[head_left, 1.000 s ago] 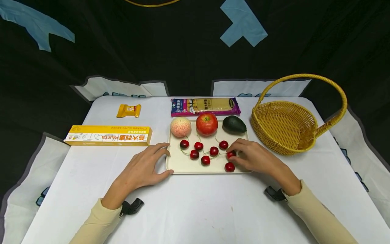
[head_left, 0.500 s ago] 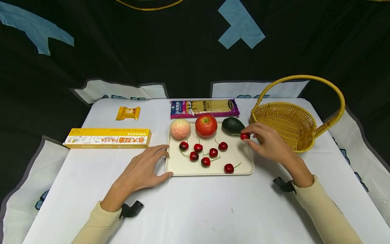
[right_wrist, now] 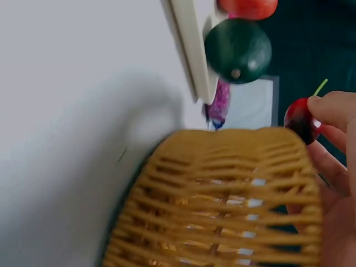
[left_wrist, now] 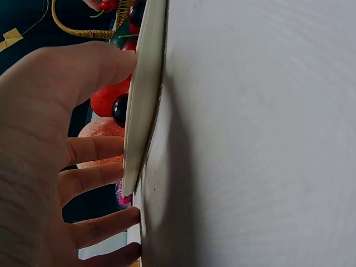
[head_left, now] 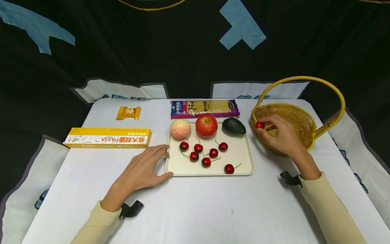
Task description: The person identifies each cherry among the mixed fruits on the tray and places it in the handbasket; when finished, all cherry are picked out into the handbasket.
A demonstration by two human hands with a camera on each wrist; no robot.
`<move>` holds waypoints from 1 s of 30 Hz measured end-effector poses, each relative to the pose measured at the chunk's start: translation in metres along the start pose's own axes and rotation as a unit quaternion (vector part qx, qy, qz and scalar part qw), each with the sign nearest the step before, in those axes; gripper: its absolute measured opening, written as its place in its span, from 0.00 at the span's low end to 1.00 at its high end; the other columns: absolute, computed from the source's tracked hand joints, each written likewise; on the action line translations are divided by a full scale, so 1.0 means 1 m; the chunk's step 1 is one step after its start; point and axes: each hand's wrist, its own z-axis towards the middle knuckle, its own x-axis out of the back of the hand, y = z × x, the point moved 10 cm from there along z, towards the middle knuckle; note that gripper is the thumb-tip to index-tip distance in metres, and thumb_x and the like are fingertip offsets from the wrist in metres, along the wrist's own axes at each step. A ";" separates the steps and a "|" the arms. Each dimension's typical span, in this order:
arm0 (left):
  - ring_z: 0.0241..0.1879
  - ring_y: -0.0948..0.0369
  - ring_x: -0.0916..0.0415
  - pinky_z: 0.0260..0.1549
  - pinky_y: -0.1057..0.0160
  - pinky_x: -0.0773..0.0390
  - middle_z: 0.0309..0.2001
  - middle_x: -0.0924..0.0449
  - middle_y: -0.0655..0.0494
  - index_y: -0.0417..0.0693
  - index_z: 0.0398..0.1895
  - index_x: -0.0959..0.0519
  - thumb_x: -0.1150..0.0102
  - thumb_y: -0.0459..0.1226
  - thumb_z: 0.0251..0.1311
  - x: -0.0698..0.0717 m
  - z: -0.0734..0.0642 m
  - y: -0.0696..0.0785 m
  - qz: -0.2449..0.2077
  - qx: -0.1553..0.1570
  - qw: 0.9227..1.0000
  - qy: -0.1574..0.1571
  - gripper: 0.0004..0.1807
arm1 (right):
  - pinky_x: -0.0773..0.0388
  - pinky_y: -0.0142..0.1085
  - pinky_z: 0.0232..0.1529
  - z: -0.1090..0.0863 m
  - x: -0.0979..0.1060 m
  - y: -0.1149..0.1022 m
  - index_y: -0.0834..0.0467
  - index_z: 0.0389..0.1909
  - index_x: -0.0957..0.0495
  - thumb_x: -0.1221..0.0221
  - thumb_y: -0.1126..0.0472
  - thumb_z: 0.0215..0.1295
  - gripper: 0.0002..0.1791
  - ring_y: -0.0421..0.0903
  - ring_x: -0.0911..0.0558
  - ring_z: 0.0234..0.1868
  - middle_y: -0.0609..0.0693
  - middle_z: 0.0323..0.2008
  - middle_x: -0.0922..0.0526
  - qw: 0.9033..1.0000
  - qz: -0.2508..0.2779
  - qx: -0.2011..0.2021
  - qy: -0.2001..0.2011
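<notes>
My right hand (head_left: 282, 135) pinches a red cherry (head_left: 259, 125) between thumb and fingers, over the near-left rim of the wicker basket (head_left: 300, 123). In the right wrist view that cherry (right_wrist: 300, 119) shows its green stem, above the woven side of the basket (right_wrist: 222, 183). My left hand (head_left: 141, 168) rests at the left edge of a cream tray (head_left: 186, 169), with thumb and fingertips against its rim and fingers spread. Several cherries (head_left: 213, 153) lie on the tray, in front of a speckled peach (head_left: 180, 128), a red apple (head_left: 206, 126) and a dark green avocado (head_left: 233, 126).
Behind the tray lies a purple-edged pasta packet (head_left: 205, 108). To the left are a yellow pasta box (head_left: 108, 138) and a small orange wrapped snack (head_left: 128, 113). The basket's tall arched handle (head_left: 304, 78) rises above its bowl. White cloth (head_left: 195, 210) covers the table.
My right hand picked up a cherry from the tray's right side and carried it right and away from me to the basket rim. My left hand stays at the tray.
</notes>
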 end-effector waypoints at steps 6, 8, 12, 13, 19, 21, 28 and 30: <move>0.72 0.49 0.27 0.59 0.40 0.19 0.75 0.26 0.54 0.56 0.55 0.18 0.25 0.62 0.56 -0.002 0.000 -0.001 0.000 0.003 1.000 -0.002 0.30 | 0.25 0.16 0.48 0.002 0.005 0.018 0.63 0.56 0.17 0.30 0.67 0.69 0.17 0.55 0.13 0.50 0.56 0.53 0.15 1.000 0.007 -0.023 0.003; 0.72 0.49 0.27 0.58 0.40 0.18 0.75 0.26 0.54 0.56 0.55 0.18 0.25 0.62 0.56 -0.002 0.000 -0.001 0.000 0.003 1.000 -0.001 0.30 | 0.22 0.19 0.47 0.003 0.006 0.022 0.63 0.56 0.16 0.30 0.67 0.69 0.17 0.56 0.13 0.49 0.57 0.53 0.15 1.000 0.004 -0.018 0.007; 0.72 0.49 0.27 0.58 0.40 0.18 0.75 0.26 0.54 0.56 0.55 0.18 0.26 0.62 0.56 -0.002 0.000 -0.001 0.000 0.003 1.000 -0.001 0.30 | 0.13 0.41 0.49 0.005 0.005 0.034 0.62 0.57 0.16 0.29 0.65 0.69 0.17 0.57 0.13 0.49 0.57 0.53 0.15 0.999 -0.020 -0.025 -0.002; 0.72 0.49 0.27 0.58 0.40 0.18 0.75 0.26 0.54 0.56 0.55 0.18 0.26 0.62 0.56 -0.002 0.000 -0.001 0.000 0.003 1.000 -0.002 0.30 | 0.13 0.47 0.49 0.005 0.004 0.037 0.62 0.57 0.16 0.29 0.64 0.70 0.17 0.57 0.13 0.50 0.57 0.53 0.15 0.999 -0.026 -0.031 -0.009; 0.71 0.49 0.26 0.57 0.40 0.18 0.75 0.27 0.54 0.56 0.55 0.18 0.26 0.62 0.56 -0.003 0.000 -0.001 0.002 0.003 1.000 -0.004 0.31 | 0.15 0.61 0.50 0.009 -0.001 0.051 0.64 0.58 0.17 0.31 0.63 0.72 0.17 0.63 0.14 0.52 0.63 0.56 0.17 0.995 -0.051 -0.065 -0.055; 0.71 0.49 0.26 0.57 0.40 0.18 0.75 0.27 0.54 0.56 0.55 0.18 0.26 0.62 0.56 -0.003 0.000 -0.001 0.003 0.004 1.000 -0.004 0.31 | 0.15 0.62 0.50 0.010 -0.003 0.055 0.64 0.58 0.18 0.31 0.64 0.71 0.18 0.64 0.15 0.52 0.65 0.57 0.17 0.993 -0.062 -0.074 -0.066; 0.71 0.49 0.27 0.57 0.40 0.18 0.75 0.27 0.54 0.57 0.55 0.18 0.26 0.62 0.56 -0.002 0.000 -0.001 0.002 0.006 1.000 -0.003 0.31 | 0.17 0.61 0.53 0.015 -0.010 0.073 0.65 0.59 0.18 0.31 0.66 0.70 0.19 0.63 0.16 0.52 0.66 0.55 0.17 0.987 -0.079 -0.093 -0.101; 0.71 0.49 0.27 0.57 0.40 0.18 0.75 0.27 0.54 0.57 0.56 0.18 0.26 0.62 0.56 -0.002 0.000 -0.001 0.002 0.006 1.000 -0.002 0.31 | 0.18 0.61 0.53 0.016 -0.012 0.075 0.65 0.59 0.18 0.31 0.66 0.71 0.18 0.63 0.17 0.52 0.66 0.56 0.17 0.986 -0.081 -0.094 -0.108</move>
